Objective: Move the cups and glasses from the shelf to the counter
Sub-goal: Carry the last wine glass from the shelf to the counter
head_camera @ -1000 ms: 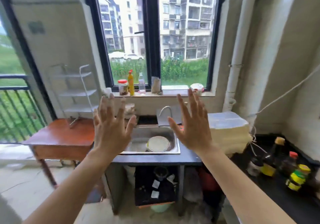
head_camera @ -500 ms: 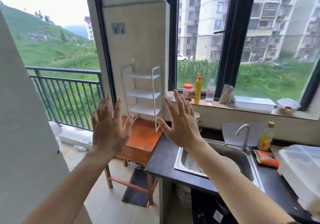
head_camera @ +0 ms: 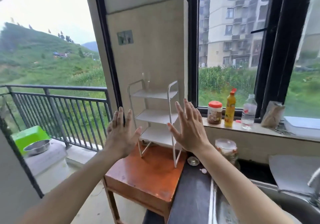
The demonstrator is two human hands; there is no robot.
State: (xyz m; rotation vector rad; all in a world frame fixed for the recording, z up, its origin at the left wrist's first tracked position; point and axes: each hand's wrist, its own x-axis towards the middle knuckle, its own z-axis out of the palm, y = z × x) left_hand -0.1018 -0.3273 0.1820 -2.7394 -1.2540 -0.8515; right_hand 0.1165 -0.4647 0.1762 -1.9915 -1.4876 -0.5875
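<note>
Head view: left hand [head_camera: 121,135], right hand [head_camera: 190,132] raised flat; shelf [head_camera: 155,118] between them.

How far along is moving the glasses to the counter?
Nothing looks done yet: a clear glass stands on the top tier of the white shelf. In hand: nothing; the left hand and right hand are open. Left: carry the glass to the dark counter.

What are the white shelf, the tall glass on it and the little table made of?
The white shelf looks like painted metal: thin tube frame, matte trays. The tall glass seems to be clear glass: you see right through it. The table looks like varnished wood: reddish-brown with a shiny top.
</note>
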